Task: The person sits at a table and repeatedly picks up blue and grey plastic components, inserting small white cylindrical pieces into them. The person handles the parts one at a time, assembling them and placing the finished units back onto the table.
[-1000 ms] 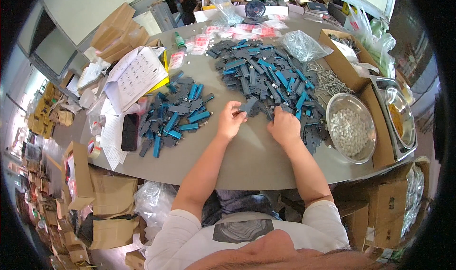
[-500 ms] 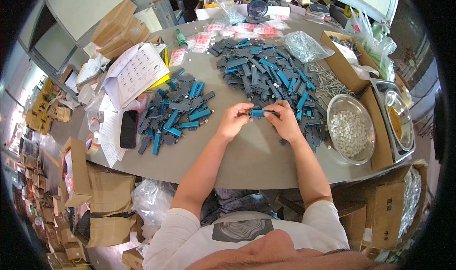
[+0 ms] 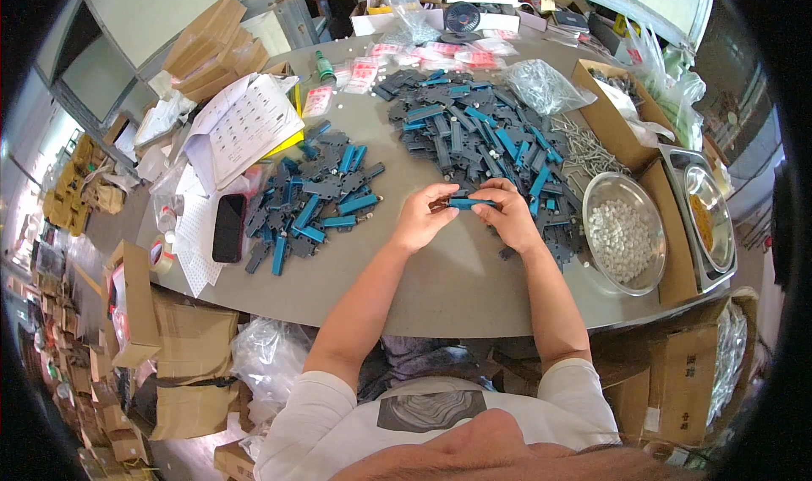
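Note:
Between my two hands, above the middle of the table, is a small blue-and-black plastic part [image 3: 470, 203] lying level. My left hand [image 3: 420, 219] is closed at its left end, thumb against fingers. At the other end, my right hand [image 3: 511, 216] pinches it between thumb and fingers. Just beyond my right hand spreads a large heap of similar blue-and-black parts [image 3: 457, 134]. A smaller heap of them [image 3: 309, 198] lies to the left of my left hand. Any small piece inside the fingers is hidden.
Right of the large heap are a metal bowl [image 3: 661, 257] of small white pieces, long metal screws [image 3: 584, 150] and a cardboard box [image 3: 605, 126]. A phone [image 3: 228, 227] and papers [image 3: 245, 130] lie left. A clear bag [image 3: 545, 86] and small fan [image 3: 461, 17] sit farther back.
The held part has shifted slightly to the right between my fingers. My hands stay in nearly the same place.

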The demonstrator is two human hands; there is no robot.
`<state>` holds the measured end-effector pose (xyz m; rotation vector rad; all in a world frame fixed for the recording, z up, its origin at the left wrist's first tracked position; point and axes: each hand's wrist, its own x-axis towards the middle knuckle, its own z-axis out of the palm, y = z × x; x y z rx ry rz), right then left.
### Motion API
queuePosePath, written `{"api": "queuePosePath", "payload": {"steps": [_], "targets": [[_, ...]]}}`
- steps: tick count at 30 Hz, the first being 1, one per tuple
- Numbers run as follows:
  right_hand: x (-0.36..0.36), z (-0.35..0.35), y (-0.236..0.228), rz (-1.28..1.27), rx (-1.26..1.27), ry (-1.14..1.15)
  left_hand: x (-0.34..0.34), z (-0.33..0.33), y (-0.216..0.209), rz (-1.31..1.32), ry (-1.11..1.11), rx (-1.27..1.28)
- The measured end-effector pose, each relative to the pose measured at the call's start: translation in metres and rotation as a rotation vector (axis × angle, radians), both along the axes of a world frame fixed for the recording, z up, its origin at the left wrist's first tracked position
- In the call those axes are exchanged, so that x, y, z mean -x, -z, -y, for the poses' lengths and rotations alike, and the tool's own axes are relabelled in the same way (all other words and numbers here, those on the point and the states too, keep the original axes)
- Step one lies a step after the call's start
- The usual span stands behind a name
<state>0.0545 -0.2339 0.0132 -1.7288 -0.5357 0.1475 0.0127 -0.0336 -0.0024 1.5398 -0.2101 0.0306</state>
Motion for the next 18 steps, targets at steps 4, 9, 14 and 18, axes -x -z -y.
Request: {"api": "queuePosePath", "payload": {"steps": [4,9,14,18], "targets": [[-0.001,0.000,0.002,0.044,0.004,0.000,0.000,0.003,0.003,0.044,-0.006,0.004],[0.007,-0.006,-0.003,0.114,-0.007,0.119,0.001,0.007,0.002,0.074,-0.073,-0.045],[0.007,-0.003,-0.008,0.078,0.136,0.149,0.002,0.001,-0.004,0.057,-0.102,-0.078],[-0.002,0.009,-0.001,0.062,0.193,0.016,0.001,-0.006,-0.006,0.042,-0.061,-0.026]]}}
